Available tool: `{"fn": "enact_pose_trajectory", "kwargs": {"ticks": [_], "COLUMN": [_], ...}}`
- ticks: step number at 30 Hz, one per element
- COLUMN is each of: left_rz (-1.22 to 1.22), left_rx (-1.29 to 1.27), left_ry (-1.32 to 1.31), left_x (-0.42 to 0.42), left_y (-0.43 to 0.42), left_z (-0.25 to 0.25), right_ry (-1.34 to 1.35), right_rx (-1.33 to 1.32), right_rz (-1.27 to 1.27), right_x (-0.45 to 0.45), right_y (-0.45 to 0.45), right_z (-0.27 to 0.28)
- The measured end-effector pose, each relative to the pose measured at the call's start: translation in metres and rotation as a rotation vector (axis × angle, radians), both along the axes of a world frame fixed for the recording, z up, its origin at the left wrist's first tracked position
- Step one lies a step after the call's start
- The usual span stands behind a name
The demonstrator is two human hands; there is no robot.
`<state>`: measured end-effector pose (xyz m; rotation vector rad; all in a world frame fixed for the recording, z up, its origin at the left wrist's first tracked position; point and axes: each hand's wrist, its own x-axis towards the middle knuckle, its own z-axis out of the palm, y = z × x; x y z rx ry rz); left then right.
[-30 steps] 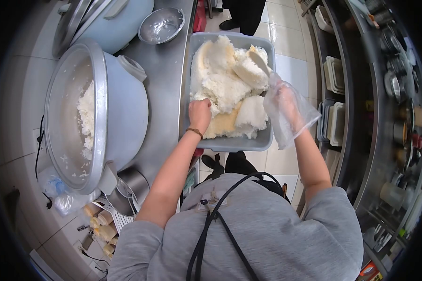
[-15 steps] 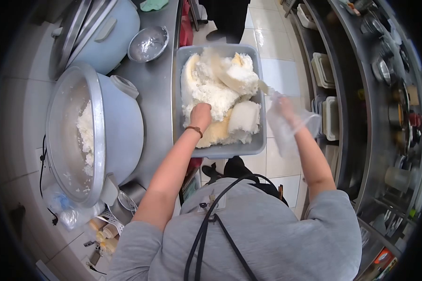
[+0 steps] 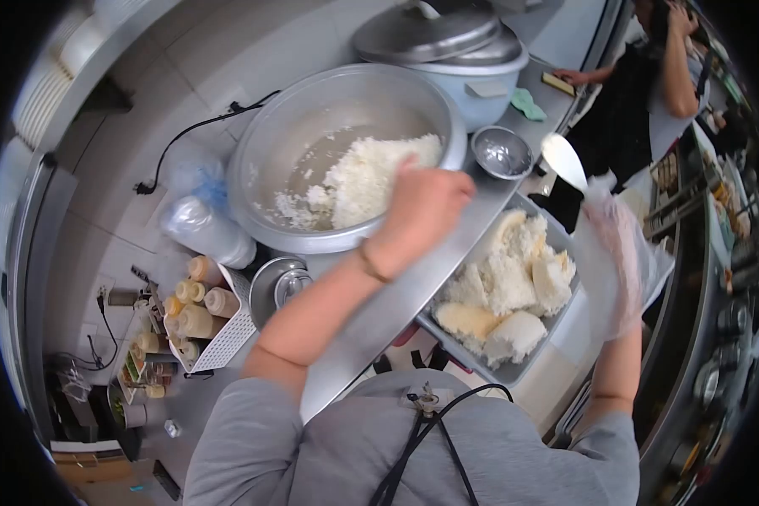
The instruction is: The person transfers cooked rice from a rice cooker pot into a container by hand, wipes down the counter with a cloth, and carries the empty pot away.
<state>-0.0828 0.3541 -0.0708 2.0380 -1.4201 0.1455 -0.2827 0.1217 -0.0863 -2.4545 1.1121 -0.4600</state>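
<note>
My left hand point(image 3: 422, 207), bare and blurred by motion, is over the near rim of the large metal cooker pot point(image 3: 253, 156). Its fingers look partly spread, and I see nothing in them. White rice point(image 3: 358, 177) lies in the pot beyond it. Inside a clear plastic bag point(image 3: 594, 287), my right hand point(image 3: 620, 240) is closed round the handle of a pale rice paddle point(image 3: 563, 160), whose blade points up and left. Below and left of that hand, a grey tub point(image 3: 527, 371) holds large clumps of rice point(image 3: 510, 282), some with yellowish crust.
A small metal bowl point(image 3: 502, 153) and a green cloth point(image 3: 527, 104) lie on the steel counter point(image 3: 350, 354), near a second lidded cooker point(image 3: 481, 84). A white basket of bottles point(image 3: 228, 329) is at left. Another person point(image 3: 620, 110) stands at upper right; shelves line the right side.
The view has swung left. My left hand has left the tub's rice and moved over to the cooker pot. My right hand has lifted the paddle clear of the tub.
</note>
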Motion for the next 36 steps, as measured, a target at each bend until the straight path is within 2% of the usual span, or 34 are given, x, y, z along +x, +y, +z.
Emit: {"fn": "enact_pose_trajectory", "kwargs": {"ticks": [1, 3, 4, 5, 6, 8, 9, 10, 12, 14, 18, 19, 21, 24, 27, 30, 33, 34, 36], "left_rz": [0.093, 0.298, 0.328, 0.358, 0.363, 0.601, 0.599, 0.596, 0.589, 0.637, 0.629, 0.666, 0.703, 0.723, 0.737, 0.742, 0.749, 0.741, 0.731], "left_rx": [0.03, 0.063, 0.022, -0.018, -0.032, 0.267, 0.255, 0.154, 0.039, -0.073, -0.054, -0.037, -0.021, 0.008, -0.039, -0.066, -0.058, -0.046, -0.036], "left_ry": [-0.03, 0.094, -0.14, -0.373, -0.374, -0.198, -0.196, -0.288, -0.37, -0.138, 0.036, 0.063, 0.1, 0.174, 0.172, 0.149, 0.147, 0.178, 0.214], "left_x": [0.025, 0.082, 0.114, 0.141, 0.156, 0.18, 0.191, 0.202, 0.213, 0.219, 0.227, 0.224, 0.221, 0.22, 0.221, 0.222, 0.222, 0.222, 0.221], "left_y": [0.021, 0.055, 0.072, 0.089, 0.102, 0.123, 0.133, 0.141, 0.147, 0.149, 0.154, 0.154, 0.155, 0.156, 0.156, 0.156, 0.158, 0.158, 0.157], "left_z": [0.014, 0.015, 0.0, -0.013, -0.01, -0.007, -0.017, -0.035, -0.059, -0.067, -0.064, -0.061, -0.055, -0.055, -0.06, -0.06, -0.06, -0.059, -0.056], "right_ry": [-0.296, 0.064, 0.203, 0.208, 0.217, -0.037, -0.033, 0.179, 0.401, 0.62, 0.779, 0.733, 0.688, 0.685, 0.684, 0.587, 0.694, 0.512, 0.332], "right_rx": [0.215, -0.184, -0.398, -0.38, -0.36, -0.341, -0.353, -0.533, -0.718, -0.674, -0.65, -0.801, -0.949, -0.897, -0.817, -0.808, -0.721, -0.854, -0.983], "right_rz": [0.226, 0.372, 0.437, 0.527, 0.614, 0.88, 0.877, 0.796, 0.697, 0.768, 0.673, 0.854, 1.038, 1.014, 1.225, 1.218, 1.167, 1.179, 1.184], "right_x": [0.021, 0.076, 0.103, 0.129, 0.152, 0.195, 0.199, 0.194, 0.202, 0.219, 0.248, 0.248, 0.257, 0.287, 0.311, 0.319, 0.329, 0.322, 0.318], "right_y": [-0.013, 0.019, 0.034, 0.051, 0.056, 0.068, 0.08, 0.126, 0.165, 0.174, 0.179, 0.181, 0.185, 0.187, 0.185, 0.192, 0.187, 0.181, 0.161], "right_z": [-0.002, 0.045, 0.069, 0.08, 0.089, 0.088, 0.095, 0.126, 0.153, 0.163, 0.16, 0.16, 0.155, 0.126, 0.101, 0.088, 0.07, 0.065, 0.054]}}
